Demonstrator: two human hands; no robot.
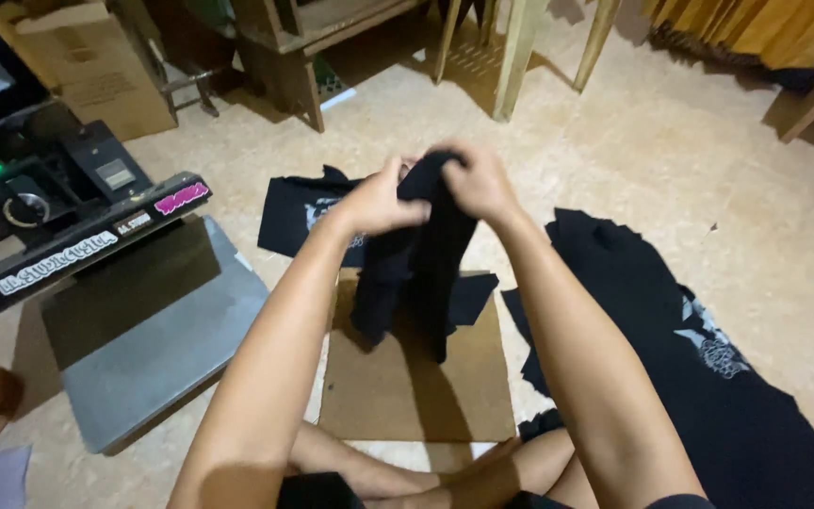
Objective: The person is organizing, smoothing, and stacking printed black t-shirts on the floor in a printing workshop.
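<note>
Left hand (381, 201) and right hand (476, 181) both closed tight on the top of a black garment (416, 273), lifted above a brown cardboard sheet (416, 386) on the floor (671, 160). Garment hanging down, lower end touching the cardboard. Heat press (115, 292) open just left of the cardboard. More black printed shirts (708, 377) spread on the floor to the right, another (299, 217) beyond the hands.

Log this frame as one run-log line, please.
left hand: grip on black garment | right hand: grip on same garment | garment hangs above brown board | open heat press at left
</note>
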